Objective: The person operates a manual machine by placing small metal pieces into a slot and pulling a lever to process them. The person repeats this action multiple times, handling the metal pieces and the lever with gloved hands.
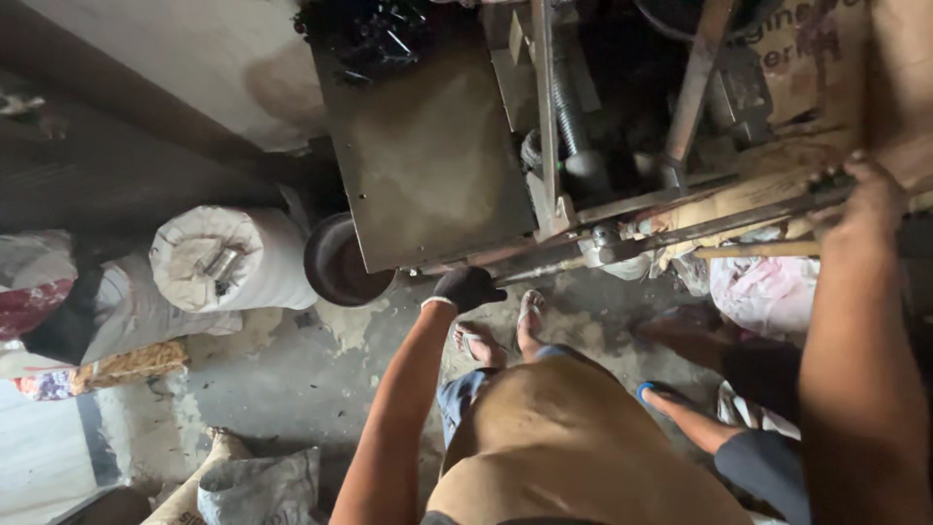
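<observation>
— Left hand (466,288), dark-gloved, curls closed at the lower edge of the steel plate (428,156), just beside the dark pan (335,267).

— And right hand (865,199) wraps the long metal bar (739,219); clamped, probably, it's dim there.

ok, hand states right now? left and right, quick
Left hand: gloved, closed on the lower edge of the machine.
Right hand: bare, closed around a metal bar.

Black glove on left hand (467,288), white sacks (228,258), grey steel plate (423,156), blue-edged sandal (661,392).
</observation>
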